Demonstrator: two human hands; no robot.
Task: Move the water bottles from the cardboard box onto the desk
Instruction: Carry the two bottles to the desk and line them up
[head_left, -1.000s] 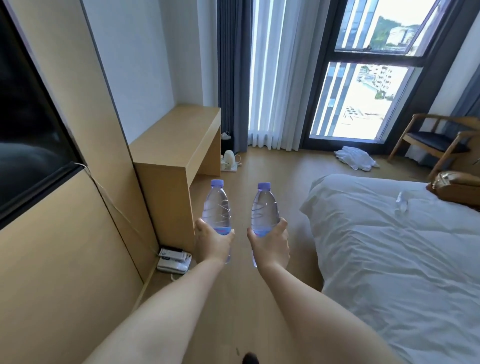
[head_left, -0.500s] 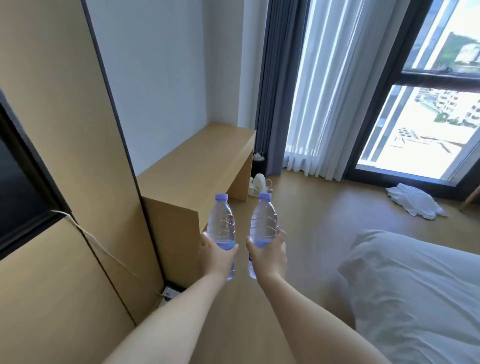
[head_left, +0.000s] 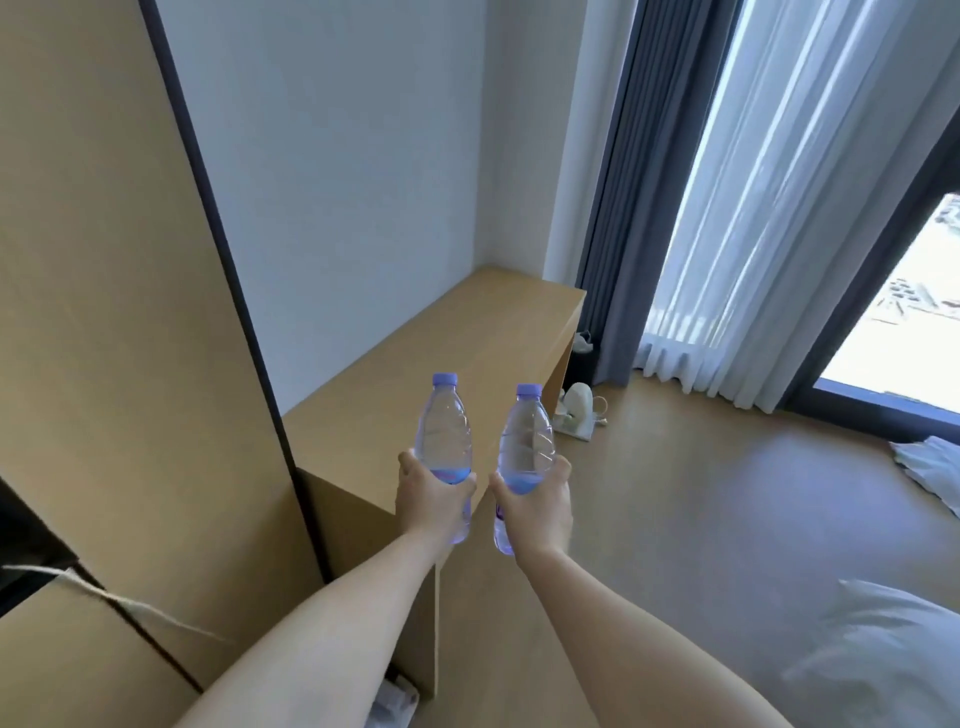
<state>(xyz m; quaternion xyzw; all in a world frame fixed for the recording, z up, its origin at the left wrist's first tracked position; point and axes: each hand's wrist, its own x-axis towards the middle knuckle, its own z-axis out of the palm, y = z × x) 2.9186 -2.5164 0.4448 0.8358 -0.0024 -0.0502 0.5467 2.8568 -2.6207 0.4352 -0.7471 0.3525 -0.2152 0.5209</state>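
Head view, looking forward and down. The left hand (head_left: 434, 499) grips the lower half of one clear water bottle (head_left: 444, 441), fingers and thumb curled round it; the right hand (head_left: 535, 506) grips a second water bottle (head_left: 524, 447) the same way. Both bottles stand upright, lilac caps on top, side by side and slightly apart, held in the air at the near corner of the wooden desk (head_left: 452, 343). The desk runs along the white wall (head_left: 337, 182) toward grey curtains (head_left: 618, 218). A white kettle (head_left: 576, 410) sits on the floor (head_left: 727, 493) beyond the desk; a bed corner (head_left: 883, 660) shows lower right.
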